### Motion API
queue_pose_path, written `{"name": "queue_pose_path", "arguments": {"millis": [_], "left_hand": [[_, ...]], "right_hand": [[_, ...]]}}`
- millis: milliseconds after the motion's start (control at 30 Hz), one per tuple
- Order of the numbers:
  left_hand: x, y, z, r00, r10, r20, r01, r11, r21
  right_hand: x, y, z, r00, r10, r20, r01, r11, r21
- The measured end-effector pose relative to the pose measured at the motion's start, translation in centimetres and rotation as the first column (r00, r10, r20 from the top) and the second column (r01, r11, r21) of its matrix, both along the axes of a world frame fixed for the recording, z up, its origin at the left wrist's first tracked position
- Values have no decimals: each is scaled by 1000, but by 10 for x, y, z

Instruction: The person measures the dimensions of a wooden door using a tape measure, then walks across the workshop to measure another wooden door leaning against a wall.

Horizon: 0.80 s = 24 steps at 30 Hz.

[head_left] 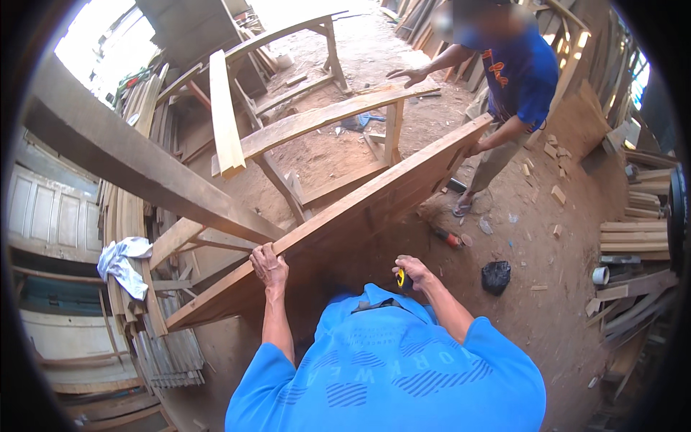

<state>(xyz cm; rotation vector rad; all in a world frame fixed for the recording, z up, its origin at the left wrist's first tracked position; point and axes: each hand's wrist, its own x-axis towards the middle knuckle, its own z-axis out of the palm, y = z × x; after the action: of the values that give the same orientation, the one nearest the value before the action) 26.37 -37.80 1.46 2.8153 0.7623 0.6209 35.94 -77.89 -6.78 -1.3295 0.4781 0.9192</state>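
A long reddish-brown wooden door (360, 204) stands tilted on its edge, running from the lower left to the upper right. Near its lower-left part my left hand (269, 268) grips the upper edge, fingers curled over it. My right hand (419, 271) is closed round a yellow and black tape measure (404, 279), held apart from the door on its near side. At the far end, a co-worker in a blue shirt (529, 79) has one hand (475, 148) on the door and the other hand (410, 73) stretched out with spread fingers.
Wooden trestles (324, 121) stand beyond the door, a pale plank (227, 119) lying across them. A thick post (144, 155) slants in from the left. On the ground lie a red and black power tool (448, 237) and a black plastic bag (495, 277). Timber (633, 236) is stacked at right.
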Motion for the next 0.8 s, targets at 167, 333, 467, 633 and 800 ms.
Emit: {"name": "queue_pose_path", "arguments": {"millis": [167,333,467,633,800], "left_hand": [[-10,-4,-5,996,4,84,-5,1000,8],[-10,-9,2,999,31,20,-30,999,-10],[-14,-7,4,999,43,-8,-43,998,-41],[-20,-5,3,999,37,5,-37,999,-26],[-18,2,3,1000,2,26,-4,997,78]], "right_hand": [[5,-1,12,999,40,-3,-40,999,17],[5,-10,3,999,-10,-37,13,997,75],[7,-11,-3,998,59,-23,-57,996,64],[6,-5,1,999,31,-22,-30,998,63],[7,-1,5,999,41,-18,-41,999,17]]}}
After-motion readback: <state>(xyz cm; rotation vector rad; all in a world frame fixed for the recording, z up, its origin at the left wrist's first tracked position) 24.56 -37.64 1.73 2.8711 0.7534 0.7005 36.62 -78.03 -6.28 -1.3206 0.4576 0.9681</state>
